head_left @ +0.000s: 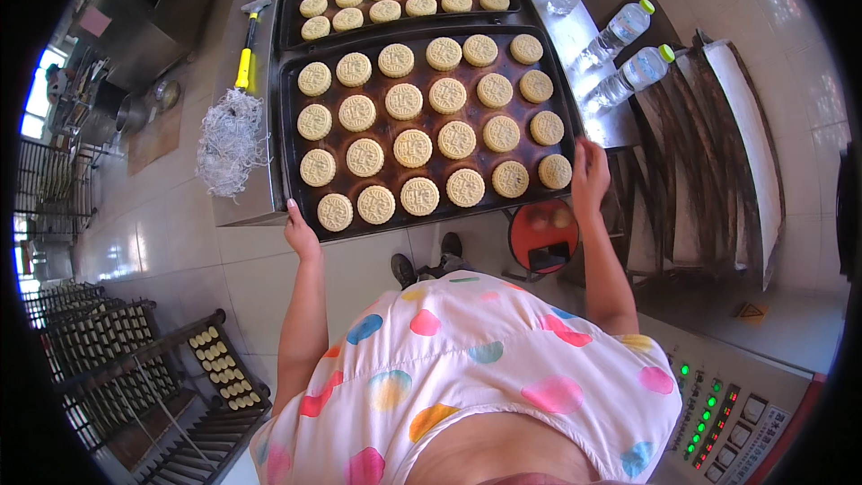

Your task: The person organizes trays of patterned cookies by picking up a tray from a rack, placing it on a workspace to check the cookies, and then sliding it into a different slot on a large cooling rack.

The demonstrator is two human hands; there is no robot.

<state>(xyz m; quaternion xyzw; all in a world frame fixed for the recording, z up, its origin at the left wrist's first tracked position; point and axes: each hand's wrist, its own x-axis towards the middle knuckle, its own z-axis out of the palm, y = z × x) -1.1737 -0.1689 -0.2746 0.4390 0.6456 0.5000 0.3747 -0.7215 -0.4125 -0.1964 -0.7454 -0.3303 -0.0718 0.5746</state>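
Note:
A dark baking tray [391, 171] lies before me with several rows of round, pale mooncakes [457, 139], their tops stamped with a pattern. My left hand [302, 232] grips the tray's near left corner, its thumb over the rim and its other fingers hidden. At the right edge, close to the near right corner, my right hand [590, 172] is closed on the rim, its fingers curled. The near end of the tray reaches past the metal table [249, 203] toward me. A second tray [404, 25] of similar mooncakes lies just beyond it.
Left of the tray lies a yellow-handled scrubber [243, 67] with shredded strands [232, 144]. Three water bottles [639, 70] stand at the right. A red round stool [544, 235] is below, a control panel [718, 413] at lower right, and racks of trays [108, 359] at left.

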